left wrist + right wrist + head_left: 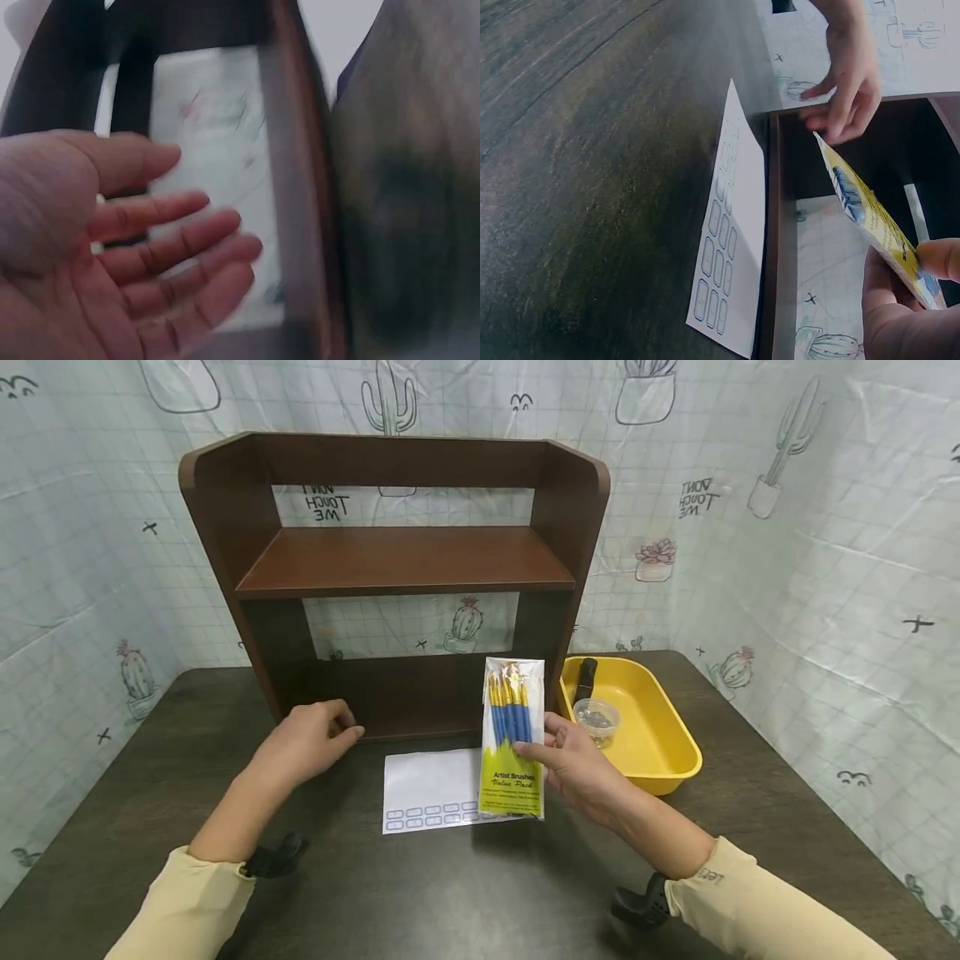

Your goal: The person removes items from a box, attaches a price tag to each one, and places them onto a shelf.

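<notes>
My right hand [577, 760] pinches a flat pack of artist brushes [512, 777] between thumb and fingers at its right edge. The pack is a clear and yellow-green sleeve with several blue-handled brushes, held upright before the shelf. In the right wrist view the pack [877, 217] shows edge-on with the thumb on its face. My left hand [307, 739] hovers by the shelf's lower left front, holding nothing; in the left wrist view its fingers [180, 240] are loosely extended. A white sheet [427, 785] with printed rounded boxes lies on the table, partly hidden behind the pack.
A dark brown two-tier shelf [405, 560] stands at the back of the dark table [420, 893]. To its right sits a yellow tray [652, 727] with a small clear tub [597, 718] and a black object [586, 678]. Patterned cloth [825, 610] hangs around the table.
</notes>
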`<state>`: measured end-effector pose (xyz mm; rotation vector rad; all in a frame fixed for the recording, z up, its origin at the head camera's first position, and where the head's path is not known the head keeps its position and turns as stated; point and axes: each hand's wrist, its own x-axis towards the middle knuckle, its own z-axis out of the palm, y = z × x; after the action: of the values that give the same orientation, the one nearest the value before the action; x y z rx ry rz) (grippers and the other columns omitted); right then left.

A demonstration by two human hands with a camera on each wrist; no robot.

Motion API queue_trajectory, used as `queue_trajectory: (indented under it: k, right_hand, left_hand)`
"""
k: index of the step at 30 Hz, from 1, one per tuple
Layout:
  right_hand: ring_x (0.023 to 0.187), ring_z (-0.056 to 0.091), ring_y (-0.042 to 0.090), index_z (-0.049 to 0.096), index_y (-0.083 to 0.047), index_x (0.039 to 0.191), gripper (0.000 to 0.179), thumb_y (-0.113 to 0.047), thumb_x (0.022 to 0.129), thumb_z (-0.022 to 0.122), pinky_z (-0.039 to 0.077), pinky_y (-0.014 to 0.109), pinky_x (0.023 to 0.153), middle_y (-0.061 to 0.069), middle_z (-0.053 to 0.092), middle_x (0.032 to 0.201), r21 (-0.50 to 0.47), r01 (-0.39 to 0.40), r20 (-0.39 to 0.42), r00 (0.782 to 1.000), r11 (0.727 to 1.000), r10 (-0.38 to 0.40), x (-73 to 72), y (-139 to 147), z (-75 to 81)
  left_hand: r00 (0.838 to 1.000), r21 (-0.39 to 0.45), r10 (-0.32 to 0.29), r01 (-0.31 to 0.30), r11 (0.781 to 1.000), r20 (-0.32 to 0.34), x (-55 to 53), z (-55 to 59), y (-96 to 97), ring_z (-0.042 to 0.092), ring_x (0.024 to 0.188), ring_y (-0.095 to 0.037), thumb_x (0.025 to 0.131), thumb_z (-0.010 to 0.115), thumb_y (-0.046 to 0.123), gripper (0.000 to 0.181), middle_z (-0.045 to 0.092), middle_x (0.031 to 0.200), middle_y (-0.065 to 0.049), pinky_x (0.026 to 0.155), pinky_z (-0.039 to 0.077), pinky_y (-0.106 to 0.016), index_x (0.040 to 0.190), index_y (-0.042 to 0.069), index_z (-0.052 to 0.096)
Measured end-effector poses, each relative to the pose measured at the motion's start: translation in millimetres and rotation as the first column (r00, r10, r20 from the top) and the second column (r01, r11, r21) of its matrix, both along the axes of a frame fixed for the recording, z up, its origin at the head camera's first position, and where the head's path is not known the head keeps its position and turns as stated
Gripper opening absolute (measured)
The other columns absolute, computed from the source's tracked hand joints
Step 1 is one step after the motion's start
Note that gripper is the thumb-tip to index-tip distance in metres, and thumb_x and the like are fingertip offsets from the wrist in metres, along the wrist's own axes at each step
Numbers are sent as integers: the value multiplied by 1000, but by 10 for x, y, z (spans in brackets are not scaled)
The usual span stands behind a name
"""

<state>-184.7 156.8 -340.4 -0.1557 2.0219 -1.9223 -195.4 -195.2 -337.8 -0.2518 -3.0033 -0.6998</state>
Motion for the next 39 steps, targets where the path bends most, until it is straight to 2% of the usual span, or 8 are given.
queue_trajectory:
  k: [3,6,12,17,26,29,34,39]
  right_hand:
    - [125,67,19,37,-2,154,56,-5,103,61,52,44,111,21,58,153,-1,-2,-3,1000,1000,2,-5,6,-2]
    - [126,67,21,36,-2,155,57,-7,104,61,51,45,111,21,57,153,7,-1,-14,1000,1000,2,-7,24,-2]
    - [126,67,21,34,-1,156,58,-6,104,59,53,44,110,23,55,154,0,-6,-18,1000,1000,6,1,65,1]
    - [126,67,20,34,-1,156,58,-6,104,60,53,44,110,23,56,154,-4,-6,-23,1000,1000,6,16,69,18]
    - [127,67,22,36,-2,156,58,-5,104,61,51,47,111,22,56,154,-4,7,-18,1000,1000,-7,29,80,31]
    - [128,67,23,36,-1,156,58,-4,104,60,51,47,111,22,56,154,3,7,-22,1000,1000,-6,36,94,21]
    - [128,66,23,36,-1,156,59,-3,102,61,50,48,112,22,56,154,12,-4,-35,999,1000,4,45,113,-1]
    - [124,68,22,38,2,154,59,0,100,61,53,46,110,24,58,151,31,-17,-56,998,999,18,51,137,-20]
  left_hand:
    - [994,-1,-108,108,994,29,-68,-130,207,67,86,-21,101,68,19,24,73,103,-12,74,57,-38,117,2,71]
    - [984,-59,-170,172,983,47,-111,-261,407,67,100,-25,98,73,22,30,71,113,-13,84,58,-44,122,5,71]
    - [976,-150,-180,197,969,122,-173,-427,683,62,120,-29,91,82,38,53,65,131,-12,97,55,-51,134,12,67]
    - [973,-178,-183,207,962,140,-225,-464,741,59,120,-32,88,84,40,56,64,130,-13,98,54,-54,134,11,67]
    - [959,-160,-196,230,960,206,-258,-396,752,52,100,-24,85,87,35,38,63,103,-3,89,48,-50,105,13,64]
    - [952,-121,-208,239,963,224,-262,-392,757,52,94,-22,85,88,30,37,62,96,-2,83,47,-42,103,11,62]
    - [936,21,-263,265,964,234,-275,-406,743,54,85,-19,86,86,18,34,61,92,-6,76,45,-32,104,5,59]
    - [916,124,-338,318,940,217,-293,-415,670,55,81,-16,90,80,12,21,67,93,-7,73,47,-29,103,2,68]
